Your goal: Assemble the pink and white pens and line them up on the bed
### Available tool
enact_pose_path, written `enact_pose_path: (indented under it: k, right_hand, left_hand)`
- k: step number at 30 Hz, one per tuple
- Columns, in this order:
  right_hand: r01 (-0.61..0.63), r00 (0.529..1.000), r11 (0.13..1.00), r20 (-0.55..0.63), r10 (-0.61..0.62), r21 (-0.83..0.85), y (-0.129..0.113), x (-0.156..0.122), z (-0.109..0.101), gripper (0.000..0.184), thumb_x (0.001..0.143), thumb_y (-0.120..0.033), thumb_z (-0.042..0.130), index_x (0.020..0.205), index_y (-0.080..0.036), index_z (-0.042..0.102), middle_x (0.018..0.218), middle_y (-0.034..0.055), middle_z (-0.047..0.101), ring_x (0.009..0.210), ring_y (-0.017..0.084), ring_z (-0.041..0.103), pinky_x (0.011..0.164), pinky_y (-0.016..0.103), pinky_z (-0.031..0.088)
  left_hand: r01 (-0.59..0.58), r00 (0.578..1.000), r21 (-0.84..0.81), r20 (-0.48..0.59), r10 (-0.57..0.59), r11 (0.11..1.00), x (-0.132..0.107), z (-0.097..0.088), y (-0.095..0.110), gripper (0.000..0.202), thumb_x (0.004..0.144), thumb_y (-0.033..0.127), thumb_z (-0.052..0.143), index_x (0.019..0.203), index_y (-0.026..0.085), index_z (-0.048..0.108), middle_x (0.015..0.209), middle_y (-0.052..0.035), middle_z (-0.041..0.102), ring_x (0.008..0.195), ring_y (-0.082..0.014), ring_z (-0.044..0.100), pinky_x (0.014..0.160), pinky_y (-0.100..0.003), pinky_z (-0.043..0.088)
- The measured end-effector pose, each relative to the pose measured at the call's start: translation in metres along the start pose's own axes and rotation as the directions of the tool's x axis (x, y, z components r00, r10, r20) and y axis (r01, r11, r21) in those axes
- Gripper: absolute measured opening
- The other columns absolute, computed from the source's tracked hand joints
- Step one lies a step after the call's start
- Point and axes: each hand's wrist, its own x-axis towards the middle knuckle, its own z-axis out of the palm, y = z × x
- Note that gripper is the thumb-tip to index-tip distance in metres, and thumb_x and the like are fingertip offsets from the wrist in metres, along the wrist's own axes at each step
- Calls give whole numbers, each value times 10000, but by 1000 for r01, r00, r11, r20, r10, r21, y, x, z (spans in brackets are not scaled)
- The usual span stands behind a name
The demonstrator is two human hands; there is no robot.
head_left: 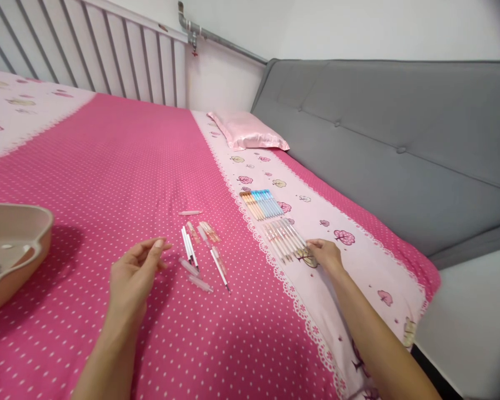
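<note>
My left hand [135, 272] hovers over the pink bedspread with loosely curled fingers, thumb apart, and nothing visible in it. Just right of it lie loose pen parts: white refills [188, 244], pale pink caps [200, 284], clear printed barrels [209, 230] and a single refill with a dark tip [220, 269]. My right hand [325, 255] pinches a pale pen at the right end of a row of pale pens [281, 240]; its fingertips partly cover that pen. Directly beyond this row is another row of pens, orange ones [252, 206] beside blue ones [267, 203].
A beige plastic basin [45, 222] with small pieces inside stands at the left. Farther back are a pink pillow [250, 132], a grey padded headboard [379, 122], a white radiator [129, 55] and a wall pipe [229, 43]. The bed's edge drops off at the right.
</note>
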Motion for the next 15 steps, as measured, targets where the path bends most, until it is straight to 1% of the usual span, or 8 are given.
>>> enact_pose_path:
  k: [7,10,13,15]
  right_hand:
    - [4,1000,1000,-24,-5,-11,-1,0,-2,212,668,-281,583,777,-207,749,787,55,744,779,222,685,726,306,492]
    - [25,999,1000,-41,-25,-2,-7,-2,-5,256,678,-269,570,849,-183,741,848,79,742,825,235,681,789,333,488]
    - [99,995,994,-36,-98,37,-25,-9,-9,327,725,-290,538,967,-155,714,938,99,729,891,229,668,855,341,471]
    - [176,984,981,-10,-176,84,-47,-18,-12,331,738,-322,550,985,-165,705,958,87,725,909,218,663,864,330,470]
  left_hand:
    - [-23,1000,-4,0,23,1000,1,0,-1,384,700,513,664,921,199,676,898,-55,695,561,-106,511,536,-246,450]
    - [-21,1000,-12,-6,21,1000,1,-1,-1,388,698,503,668,923,187,675,893,-55,696,554,-99,509,547,-240,445]
    - [-6,1000,-23,-16,5,1000,0,0,-1,391,698,483,671,933,170,668,898,-57,697,546,-94,517,557,-239,445]
    - [5,1000,-33,-22,-5,999,-1,0,0,392,701,474,666,935,160,663,886,-59,696,543,-95,519,555,-238,444]
